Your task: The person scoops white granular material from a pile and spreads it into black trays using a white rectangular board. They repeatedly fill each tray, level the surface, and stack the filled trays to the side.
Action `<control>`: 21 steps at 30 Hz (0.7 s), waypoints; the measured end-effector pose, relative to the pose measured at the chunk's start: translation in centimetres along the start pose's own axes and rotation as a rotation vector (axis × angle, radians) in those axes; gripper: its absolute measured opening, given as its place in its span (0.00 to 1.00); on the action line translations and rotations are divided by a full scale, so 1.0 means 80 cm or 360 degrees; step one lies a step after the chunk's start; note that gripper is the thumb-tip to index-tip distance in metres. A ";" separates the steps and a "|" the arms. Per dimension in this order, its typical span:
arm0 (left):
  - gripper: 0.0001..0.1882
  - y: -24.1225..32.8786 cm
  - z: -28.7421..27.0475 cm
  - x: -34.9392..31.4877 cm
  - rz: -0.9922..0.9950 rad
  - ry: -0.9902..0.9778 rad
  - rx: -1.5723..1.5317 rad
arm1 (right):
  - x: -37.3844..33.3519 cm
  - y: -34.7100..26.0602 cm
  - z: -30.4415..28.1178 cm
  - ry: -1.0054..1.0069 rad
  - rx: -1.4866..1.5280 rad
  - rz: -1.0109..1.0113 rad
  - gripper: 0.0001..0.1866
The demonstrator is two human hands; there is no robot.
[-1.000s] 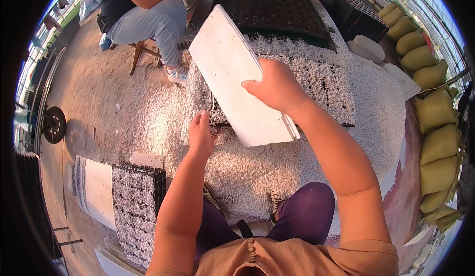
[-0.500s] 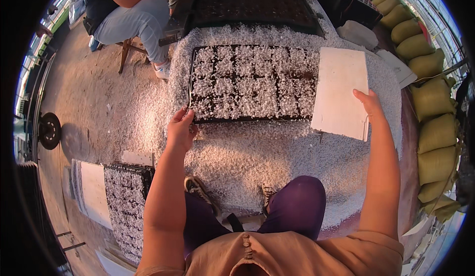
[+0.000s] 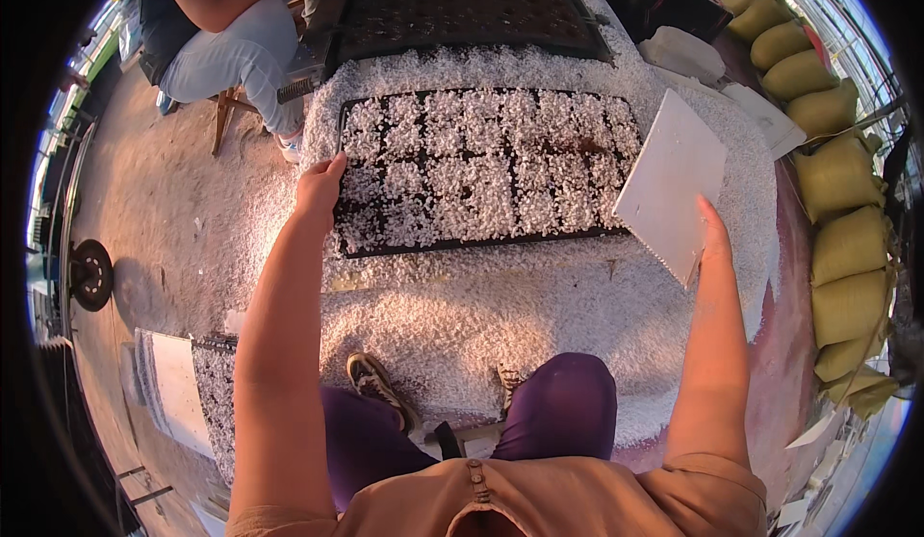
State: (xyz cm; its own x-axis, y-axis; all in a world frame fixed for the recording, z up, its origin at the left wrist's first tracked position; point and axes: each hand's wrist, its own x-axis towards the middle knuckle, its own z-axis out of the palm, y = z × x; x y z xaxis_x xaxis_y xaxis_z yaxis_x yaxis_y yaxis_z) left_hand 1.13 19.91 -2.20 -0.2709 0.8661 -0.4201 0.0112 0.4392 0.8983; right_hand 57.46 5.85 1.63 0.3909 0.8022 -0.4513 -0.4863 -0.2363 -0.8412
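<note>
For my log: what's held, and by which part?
Right grip: white board, by its right edge. Left grip: at the left edge of the black tray; hold unclear.

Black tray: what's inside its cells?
White granules lie in the black tray, with black dividers showing between many cells and a dark brown patch toward the right. Whatever lies beneath the granules is covered.

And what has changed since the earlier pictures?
The right hand moved the flat white rectangular board rightward, to the right end of the black plastic cell tray. The left hand went from the tray's near-left corner to its left edge. The right hand kept its hold.
</note>
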 end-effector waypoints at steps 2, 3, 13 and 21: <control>0.18 0.008 -0.004 -0.003 -0.0091 -0.0089 0.0009 | 0.002 0.034 0.024 0.0032 -0.0015 0.0001 0.30; 0.18 0.020 0.002 -0.021 -0.0143 -0.0120 0.0014 | -0.001 0.037 0.028 0.0040 -0.0027 0.0014 0.30; 0.15 -0.058 -0.199 -0.217 0.0337 0.0610 0.0190 | -0.167 0.065 0.110 -0.0498 -0.0270 -0.0038 0.28; 0.09 -0.256 -0.531 -0.539 0.0417 0.1463 -0.0305 | -0.348 0.260 0.374 -0.1380 -0.0498 0.0197 0.24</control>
State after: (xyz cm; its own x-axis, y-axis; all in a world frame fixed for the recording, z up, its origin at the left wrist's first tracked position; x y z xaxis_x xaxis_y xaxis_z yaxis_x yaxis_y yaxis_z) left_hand -28.32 -36.60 3.02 -0.9285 0.3711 -0.0127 0.0435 0.1426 0.9888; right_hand 13.05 -4.99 5.61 -0.4317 0.8609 -0.2693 -0.2035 -0.3838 -0.9007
